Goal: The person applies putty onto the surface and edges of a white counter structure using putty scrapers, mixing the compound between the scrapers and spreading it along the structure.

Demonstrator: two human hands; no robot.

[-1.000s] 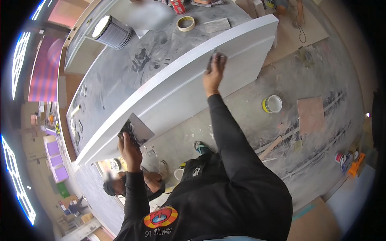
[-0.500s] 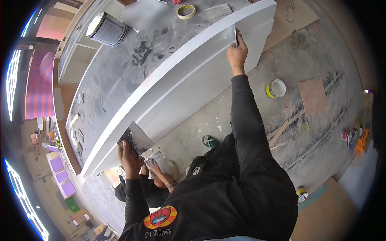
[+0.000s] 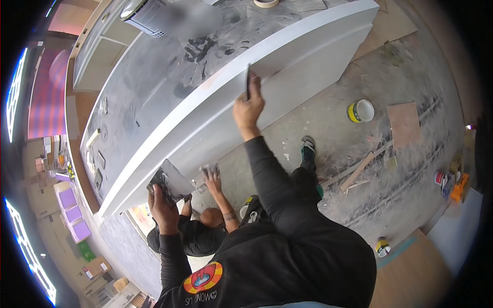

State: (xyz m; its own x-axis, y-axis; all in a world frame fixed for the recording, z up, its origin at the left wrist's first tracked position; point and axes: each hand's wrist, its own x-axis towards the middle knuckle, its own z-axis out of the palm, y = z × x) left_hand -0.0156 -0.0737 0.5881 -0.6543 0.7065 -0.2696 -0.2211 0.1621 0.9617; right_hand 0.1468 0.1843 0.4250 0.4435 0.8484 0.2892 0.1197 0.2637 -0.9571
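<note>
My left hand (image 3: 164,209) is closed on the dark, putty-smeared edge of a flat grey metal plate (image 3: 177,179), near the low end of a long white curved panel (image 3: 205,100). My right hand (image 3: 249,109) grips a putty knife (image 3: 248,81), seen nearly edge-on, its blade against the upper face of the panel just below the rim. A pale ridge runs along the panel's length. How far the fingers wrap the knife's handle is partly hidden.
A crouching co-worker (image 3: 197,238) is close below my left hand, one hand (image 3: 211,179) raised near the panel. A paint can (image 3: 144,15) and tape roll (image 3: 266,2) sit on the dusty grey surface. An open tub (image 3: 363,111) and a board (image 3: 404,124) lie at right.
My right hand has slid the putty knife along the panel, leftward and down. My left hand still holds the plate, nearly in place. The co-worker's hand has risen; my view has shifted slightly.
</note>
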